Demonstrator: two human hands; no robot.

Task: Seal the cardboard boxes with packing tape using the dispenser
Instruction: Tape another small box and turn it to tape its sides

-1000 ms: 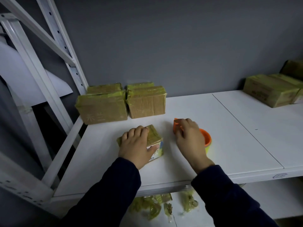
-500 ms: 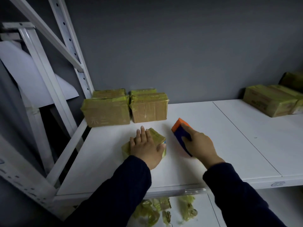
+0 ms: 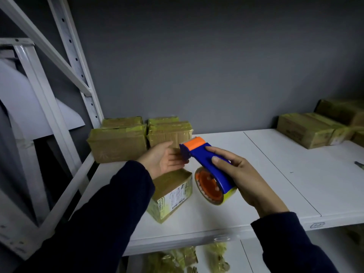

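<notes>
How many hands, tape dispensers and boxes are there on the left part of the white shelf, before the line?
Hands: 2 (left hand, right hand)
Dispenser: 1
Front box: 1
Back boxes: 4 (two in front, two behind them)
Total: 8

You have one dispenser point(image 3: 206, 160) with one tape roll point(image 3: 214, 191) on it, and two hands in view: left hand point(image 3: 163, 160), right hand point(image 3: 242, 174). One small box point(image 3: 173, 192) lies at twelve o'clock. At eleven o'clock you count four taped boxes point(image 3: 118, 146), two in front, two behind. At two o'clock, far boxes point(image 3: 303, 133): at least three, and the edge cuts off the rest.
</notes>
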